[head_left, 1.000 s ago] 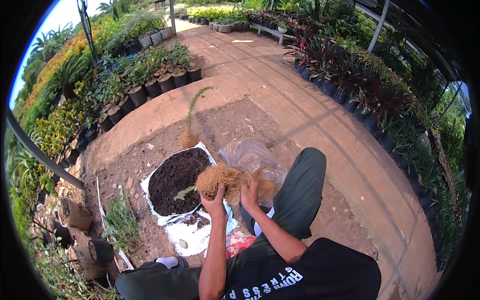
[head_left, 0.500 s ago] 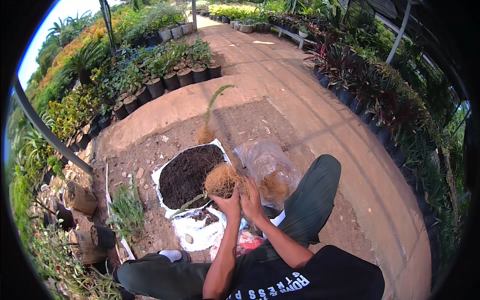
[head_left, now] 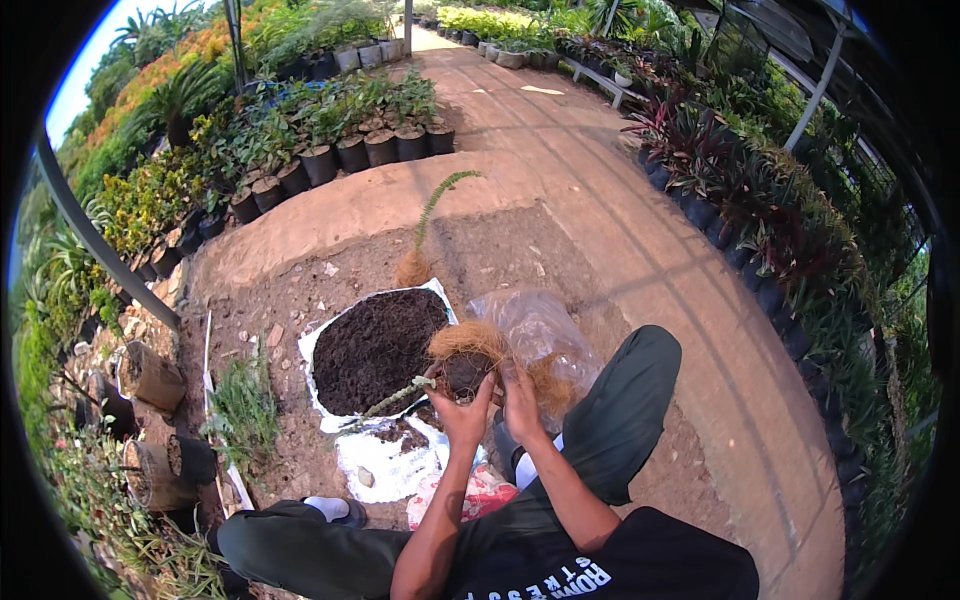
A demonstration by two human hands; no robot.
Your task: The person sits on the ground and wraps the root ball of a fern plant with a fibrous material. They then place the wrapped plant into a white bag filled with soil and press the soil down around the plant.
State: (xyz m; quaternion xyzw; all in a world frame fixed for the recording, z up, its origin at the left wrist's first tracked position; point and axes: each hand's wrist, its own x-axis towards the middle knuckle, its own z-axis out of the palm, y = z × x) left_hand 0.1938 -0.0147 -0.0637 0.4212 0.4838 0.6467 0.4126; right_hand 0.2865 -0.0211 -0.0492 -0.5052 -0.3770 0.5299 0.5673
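Both hands are cupped around a ball of brown coconut fibre (head_left: 463, 338), with a dark clump of soil (head_left: 466, 374) showing in its middle. My left hand (head_left: 463, 414) grips it from the left and below. On the right side my right hand (head_left: 519, 402) presses against the fibre, its fingers partly hidden. A thin green plant stem (head_left: 400, 394) sticks out of the ball toward the lower left. Just left of the hands lies a white sack (head_left: 305, 350) spread under dark soil (head_left: 375, 350). More loose fibre (head_left: 550, 383) sits in a clear plastic bag (head_left: 520, 312) to the right.
Beyond the soil stands a fibre-wrapped ball (head_left: 412, 267) with a tall fern-like frond (head_left: 428, 215). Cut green sprigs (head_left: 243, 410) lie at the left. A red-and-white bag (head_left: 470, 495) is between my legs. Rows of black potted plants (head_left: 380, 148) line the paved path (head_left: 640, 250).
The fibre ball has been turned in my hands, and its dark soil clump now faces up. The stem has swung slightly, and the whole view has shifted a little.
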